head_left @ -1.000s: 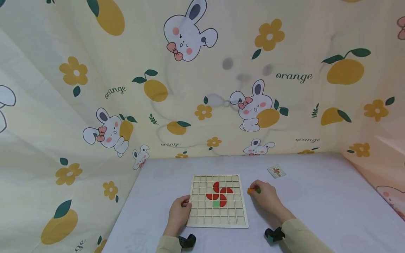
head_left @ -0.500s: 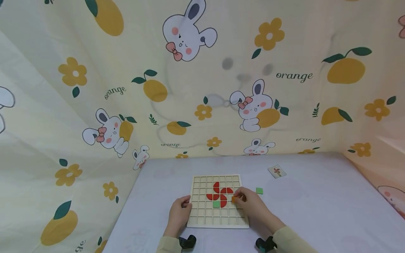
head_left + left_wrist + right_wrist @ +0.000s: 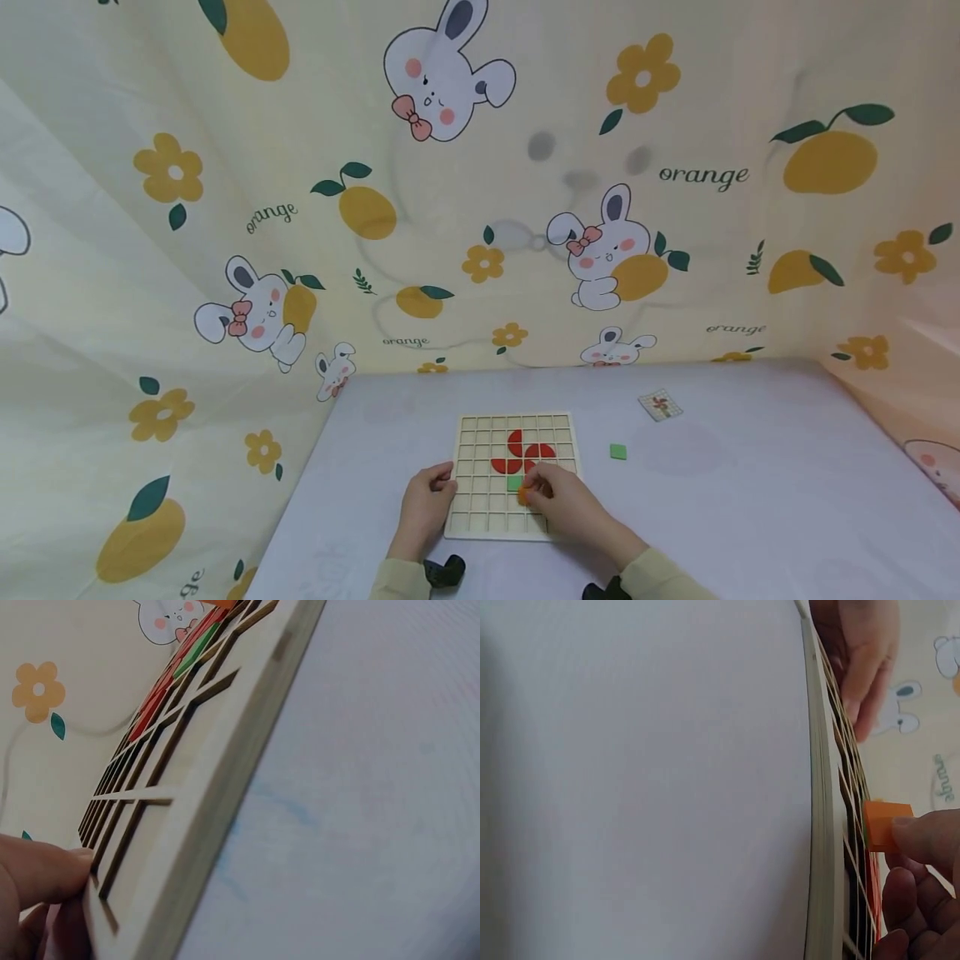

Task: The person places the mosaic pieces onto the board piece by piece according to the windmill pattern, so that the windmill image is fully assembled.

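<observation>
A pale wooden grid board (image 3: 471,518) lies on the table. Red quarter-circle pieces (image 3: 540,451) form a pinwheel in its cells, and a green square tile (image 3: 514,482) sits just below them. My left hand (image 3: 426,507) holds the board's left edge, with a fingertip on the rim in the left wrist view. Between thumb and fingers of my right hand (image 3: 573,507) is a pinched orange square tile (image 3: 881,826), over the lower middle of the board by the green tile. That hand hides part of the board's lower right and of one red piece.
To the right of the board a loose green tile (image 3: 618,452) lies on the white table (image 3: 750,483). Farther back is a small card (image 3: 661,405) with a printed grid and pinwheel picture. A patterned curtain (image 3: 480,208) stands behind and along the sides.
My right hand has moved left from beside the board to over it, carrying the orange tile. A green tile it held earlier now lies on the table. The left hand stays put.
</observation>
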`<state>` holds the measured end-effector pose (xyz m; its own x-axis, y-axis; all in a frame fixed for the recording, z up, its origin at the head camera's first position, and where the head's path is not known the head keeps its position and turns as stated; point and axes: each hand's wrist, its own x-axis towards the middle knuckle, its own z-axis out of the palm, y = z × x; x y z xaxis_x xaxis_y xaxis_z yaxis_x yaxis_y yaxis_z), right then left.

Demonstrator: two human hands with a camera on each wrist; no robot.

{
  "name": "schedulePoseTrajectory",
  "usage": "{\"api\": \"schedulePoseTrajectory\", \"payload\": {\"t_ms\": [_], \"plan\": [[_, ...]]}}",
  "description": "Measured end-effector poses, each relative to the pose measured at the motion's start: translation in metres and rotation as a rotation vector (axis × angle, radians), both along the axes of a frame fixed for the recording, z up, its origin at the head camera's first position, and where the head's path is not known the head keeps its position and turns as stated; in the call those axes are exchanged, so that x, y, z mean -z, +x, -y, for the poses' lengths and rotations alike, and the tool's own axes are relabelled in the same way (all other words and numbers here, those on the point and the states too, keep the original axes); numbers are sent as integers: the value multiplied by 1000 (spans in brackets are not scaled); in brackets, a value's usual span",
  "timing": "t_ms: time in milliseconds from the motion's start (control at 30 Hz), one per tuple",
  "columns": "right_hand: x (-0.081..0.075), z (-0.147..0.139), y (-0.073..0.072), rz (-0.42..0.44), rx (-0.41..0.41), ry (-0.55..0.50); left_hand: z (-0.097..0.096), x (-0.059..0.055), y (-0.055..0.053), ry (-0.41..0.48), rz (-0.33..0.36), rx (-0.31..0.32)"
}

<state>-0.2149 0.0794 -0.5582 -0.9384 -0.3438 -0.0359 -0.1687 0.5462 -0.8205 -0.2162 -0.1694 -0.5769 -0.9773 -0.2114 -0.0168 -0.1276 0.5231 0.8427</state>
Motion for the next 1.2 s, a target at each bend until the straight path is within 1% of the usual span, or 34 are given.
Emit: {"api": "schedulePoseTrajectory", "payload": {"t_ms": [100,233,300,400,500,767,900,967,1200], "plan": [[0,5,1,-14,-9,1,-1,-1,0,-3,3,-8],[0,11,2,-59,-18,20,-3,-2,0,1,-3,-16],[2,13,3,-83,-16,37,-3,-1,0,3,-11,-14],[4,15,3,-125,-7,66,-4,1,0,7,-4,-20],[5,16,4,-145,-3,89,-4,2,-1,2,-12,-19],[6,17,6,-138,-13,100,-4,3,-2,4,-7,-29],[7,18,6,-150,-16,123,-4,4,-2,-4,-7,-31],[7,18,6,-155,-17,128,-4,4,-2,-2,5,-36],[4,19,7,-163,-18,130,-4,3,-2,-6,10,-32]]}}
